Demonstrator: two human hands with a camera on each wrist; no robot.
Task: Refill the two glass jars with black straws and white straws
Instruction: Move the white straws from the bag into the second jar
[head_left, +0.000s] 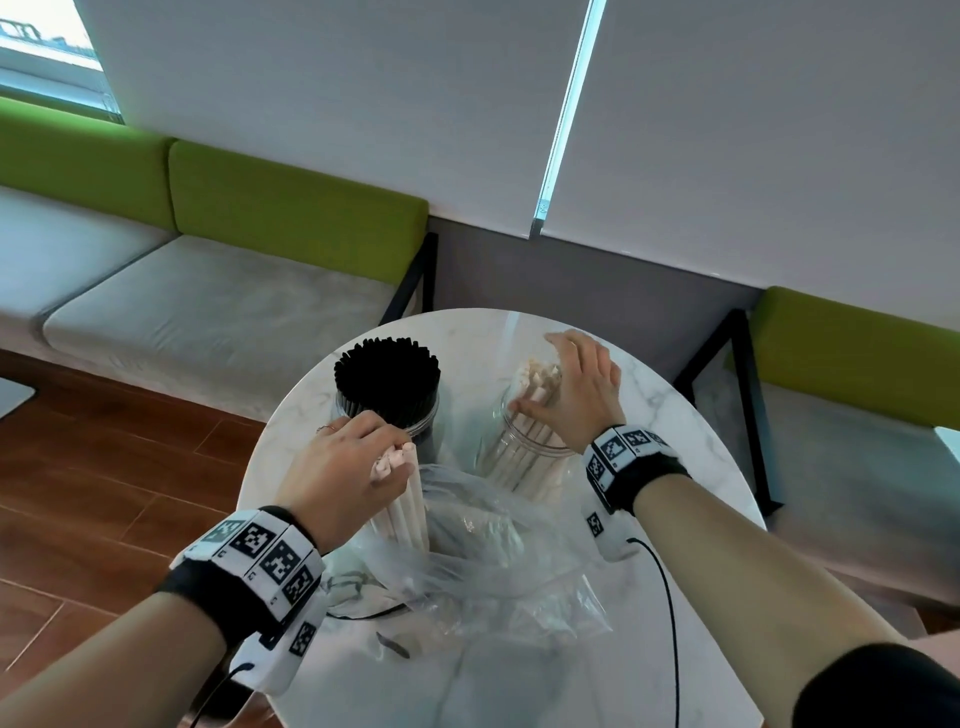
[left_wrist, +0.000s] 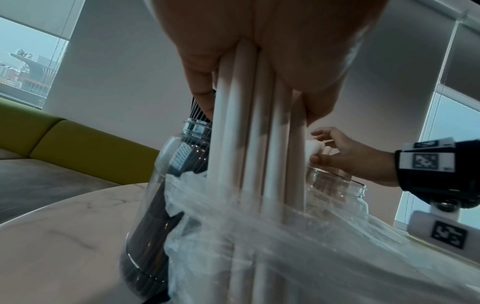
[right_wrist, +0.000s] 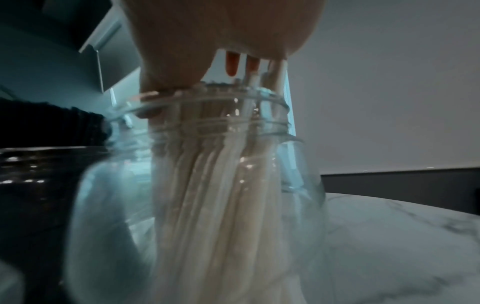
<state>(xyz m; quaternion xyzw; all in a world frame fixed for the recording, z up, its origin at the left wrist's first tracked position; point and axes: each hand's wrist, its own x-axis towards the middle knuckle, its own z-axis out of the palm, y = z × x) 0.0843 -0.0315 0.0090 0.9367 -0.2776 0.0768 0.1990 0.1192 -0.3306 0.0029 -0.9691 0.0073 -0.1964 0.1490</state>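
White straws (head_left: 400, 499), light and stiff but easily crushed, stand bunched in the left hand (head_left: 343, 467), fingers curled round their upper ends above a plastic bag (head_left: 493, 561); a loose mid-bundle hold would suit. The right hand (head_left: 571, 395) rests open on straws in the second of two jars (head_left: 524, 457); the black-straw jar (head_left: 387, 395) looks full on the bench (head_left: 675, 415).

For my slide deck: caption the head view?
Left hand grips white straws; right hand settles others in jar.
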